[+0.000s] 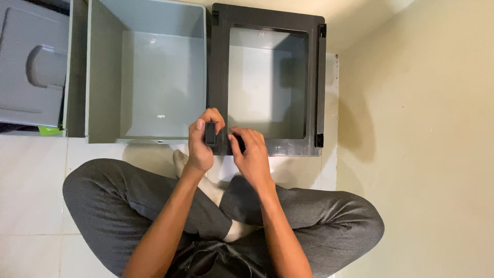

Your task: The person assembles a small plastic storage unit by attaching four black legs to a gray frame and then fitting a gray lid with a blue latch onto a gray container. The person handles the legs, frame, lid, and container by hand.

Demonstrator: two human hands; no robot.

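The left hand (199, 144) had its grip clamped on a small black block (210, 133), thumb on one side and fingers curled round the other, holding it upright just off the near-left corner of the dark bin (220, 77). The right hand (251, 152) pressed its fingertips together on what seemed another small dark piece (240, 142), mostly hidden, resting against that bin's near rim. Left of the dark bin, touching it, stood a light grey bin (103, 72). Nearer than the dark bin lay the person's crossed legs (128, 206) in grey trousers on the pale tiled floor (31, 195).
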